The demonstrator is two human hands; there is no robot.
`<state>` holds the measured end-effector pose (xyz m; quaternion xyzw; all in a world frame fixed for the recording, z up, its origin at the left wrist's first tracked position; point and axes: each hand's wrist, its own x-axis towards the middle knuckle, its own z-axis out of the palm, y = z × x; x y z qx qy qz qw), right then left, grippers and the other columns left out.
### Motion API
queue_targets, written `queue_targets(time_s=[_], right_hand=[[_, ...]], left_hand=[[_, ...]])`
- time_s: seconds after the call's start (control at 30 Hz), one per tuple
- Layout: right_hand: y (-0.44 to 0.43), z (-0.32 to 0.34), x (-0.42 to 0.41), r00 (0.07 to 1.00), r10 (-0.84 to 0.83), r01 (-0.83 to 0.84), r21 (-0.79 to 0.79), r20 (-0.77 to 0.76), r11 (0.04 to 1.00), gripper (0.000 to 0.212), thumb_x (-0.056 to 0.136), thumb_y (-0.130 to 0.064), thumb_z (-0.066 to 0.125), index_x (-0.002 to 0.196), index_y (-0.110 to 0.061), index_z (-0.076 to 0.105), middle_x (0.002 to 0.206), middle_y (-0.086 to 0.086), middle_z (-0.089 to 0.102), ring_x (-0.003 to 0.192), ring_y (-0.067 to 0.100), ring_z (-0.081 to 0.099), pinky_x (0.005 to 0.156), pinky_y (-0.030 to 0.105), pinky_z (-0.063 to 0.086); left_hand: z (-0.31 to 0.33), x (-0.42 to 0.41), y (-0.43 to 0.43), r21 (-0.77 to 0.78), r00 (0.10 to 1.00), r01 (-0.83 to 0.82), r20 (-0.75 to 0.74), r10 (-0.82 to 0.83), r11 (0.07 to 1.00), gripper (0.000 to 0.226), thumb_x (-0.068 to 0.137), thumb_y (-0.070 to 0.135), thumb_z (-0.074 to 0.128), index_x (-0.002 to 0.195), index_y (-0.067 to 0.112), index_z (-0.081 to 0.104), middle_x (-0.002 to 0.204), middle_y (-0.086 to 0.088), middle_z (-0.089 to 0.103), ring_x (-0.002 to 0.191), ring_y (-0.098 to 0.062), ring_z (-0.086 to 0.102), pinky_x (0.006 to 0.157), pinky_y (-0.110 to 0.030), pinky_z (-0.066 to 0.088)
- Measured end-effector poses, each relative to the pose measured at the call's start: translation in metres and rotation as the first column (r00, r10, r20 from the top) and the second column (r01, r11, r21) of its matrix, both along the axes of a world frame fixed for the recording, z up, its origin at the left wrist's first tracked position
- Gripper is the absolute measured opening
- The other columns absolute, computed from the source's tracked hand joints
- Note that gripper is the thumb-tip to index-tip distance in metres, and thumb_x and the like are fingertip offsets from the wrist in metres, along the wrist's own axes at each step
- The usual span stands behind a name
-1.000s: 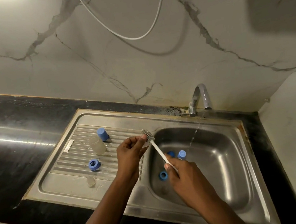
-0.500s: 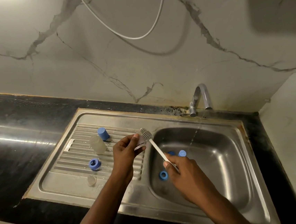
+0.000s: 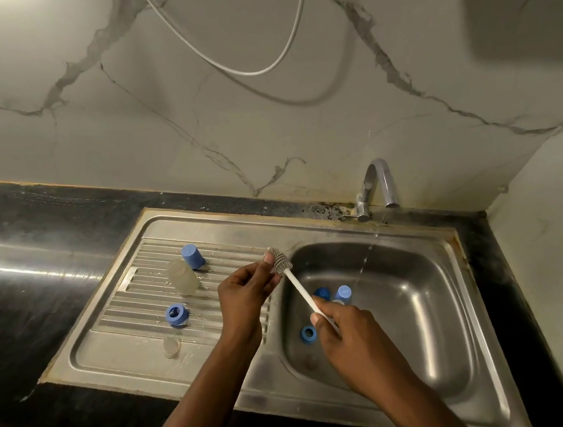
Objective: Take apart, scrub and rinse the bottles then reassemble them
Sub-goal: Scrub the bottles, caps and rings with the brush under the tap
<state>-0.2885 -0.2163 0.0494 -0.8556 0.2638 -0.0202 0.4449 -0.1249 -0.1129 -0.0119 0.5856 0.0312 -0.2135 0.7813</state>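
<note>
Probably the right hand (image 3: 354, 340) is gripping the light, stiff brush (image 3: 297, 285) by its handle; the left hand (image 3: 246, 294) is pinching something small, hidden, probably slippery, against the bristles.

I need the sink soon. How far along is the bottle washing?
Done: the bottles are apart, with a clear bottle, blue cap and blue ring lying on the drainboard. In hand: the right hand works the brush against something small in the left hand. Left: blue parts in the basin, then reassembly.
</note>
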Motion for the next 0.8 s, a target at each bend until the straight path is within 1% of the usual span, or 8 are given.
queue_targets(time_s=[0.03, 0.13, 0.27, 0.4, 0.5, 0.63, 0.73, 0.8], right_hand=[[0.0, 0.0, 0.001, 1.0, -0.005, 0.005, -0.001, 0.003, 1.0, 0.039, 0.109, -0.036, 0.05, 0.147, -0.031, 0.059, 0.082, -0.012, 0.063, 0.068, 0.0, 0.064, 0.058, 0.007, 0.043], [0.0, -0.003, 0.003, 1.0, -0.008, 0.008, 0.005, 0.002, 1.0, 0.037, 0.109, -0.036, 0.05, 0.143, -0.029, 0.062, 0.073, -0.014, 0.058, 0.062, -0.006, 0.06, 0.055, 0.008, 0.042], [-0.001, -0.001, 0.013, 1.0, -0.019, 0.019, -0.009, 0.007, 1.0, 0.036, 0.109, -0.038, 0.049, 0.141, -0.028, 0.064, 0.071, -0.012, 0.053, 0.057, 0.001, 0.057, 0.053, 0.011, 0.041], [-0.005, 0.003, 0.015, 1.0, -0.008, 0.009, -0.005, 0.024, 1.0, 0.034, 0.109, -0.033, 0.051, 0.138, -0.026, 0.066, 0.074, -0.01, 0.052, 0.063, -0.013, 0.058, 0.055, 0.008, 0.042], [-0.009, -0.002, 0.008, 1.0, 0.014, -0.014, 0.016, 0.001, 1.0, 0.034, 0.108, -0.038, 0.052, 0.138, -0.028, 0.067, 0.075, -0.009, 0.061, 0.065, -0.01, 0.06, 0.055, 0.01, 0.043], [-0.01, -0.009, -0.004, 0.999, 0.025, -0.024, 0.045, -0.026, 0.999, 0.03, 0.108, -0.036, 0.053, 0.129, -0.025, 0.071, 0.071, -0.007, 0.062, 0.064, -0.009, 0.061, 0.057, 0.012, 0.045], [-0.011, -0.013, -0.009, 0.999, 0.013, -0.012, 0.032, -0.032, 0.999, 0.031, 0.108, -0.039, 0.053, 0.13, -0.027, 0.07, 0.077, -0.005, 0.066, 0.072, -0.005, 0.064, 0.06, 0.013, 0.047], [-0.014, -0.013, -0.01, 0.999, -0.01, 0.01, 0.021, -0.033, 1.0, 0.03, 0.108, -0.039, 0.052, 0.13, -0.029, 0.069, 0.076, -0.006, 0.062, 0.068, -0.002, 0.062, 0.061, 0.011, 0.046]], left_hand=[[0.0, -0.001, 0.001, -0.006, 1.0, 0.017, 0.004, -0.017, 1.0, 0.023, 0.094, 0.021, 0.078, 0.104, 0.001, 0.08, 0.098, -0.017, 0.08, 0.098, -0.032, 0.077, 0.096, -0.043, 0.061], [0.002, 0.0, 0.004, -0.018, 0.998, 0.06, 0.015, -0.06, 0.998, 0.02, 0.096, 0.016, 0.074, 0.107, -0.001, 0.08, 0.102, -0.02, 0.079, 0.101, -0.035, 0.077, 0.099, -0.045, 0.06], [0.002, -0.003, 0.004, -0.021, 0.994, 0.105, 0.019, -0.105, 0.994, 0.021, 0.102, 0.013, 0.068, 0.11, -0.004, 0.077, 0.105, -0.023, 0.079, 0.104, -0.038, 0.076, 0.099, -0.045, 0.061], [0.002, -0.002, 0.002, -0.01, 0.998, 0.068, 0.017, -0.068, 0.998, 0.022, 0.102, 0.013, 0.067, 0.113, -0.003, 0.077, 0.106, -0.022, 0.079, 0.103, -0.035, 0.077, 0.094, -0.04, 0.064], [-0.001, 0.006, 0.002, -0.079, 0.997, -0.004, -0.077, -0.002, 0.997, 0.021, 0.1, 0.011, 0.069, 0.113, -0.004, 0.075, 0.108, -0.023, 0.078, 0.102, -0.034, 0.076, 0.09, -0.036, 0.064], [0.0, 0.008, 0.001, -0.114, 0.99, -0.025, -0.141, 0.008, 0.993, 0.015, 0.101, 0.008, 0.067, 0.109, -0.002, 0.076, 0.102, -0.019, 0.08, 0.094, -0.026, 0.078, 0.083, -0.031, 0.065], [0.001, 0.006, -0.001, -0.133, 0.986, 0.001, -0.164, -0.024, 0.991, 0.014, 0.103, 0.008, 0.065, 0.106, -0.001, 0.076, 0.101, -0.02, 0.079, 0.091, -0.026, 0.078, 0.081, -0.031, 0.066], [0.0, 0.002, -0.004, -0.102, 0.989, 0.059, -0.13, -0.072, 0.993, 0.017, 0.103, 0.009, 0.065, 0.11, -0.002, 0.076, 0.107, -0.022, 0.078, 0.098, -0.029, 0.077, 0.086, -0.034, 0.066]])
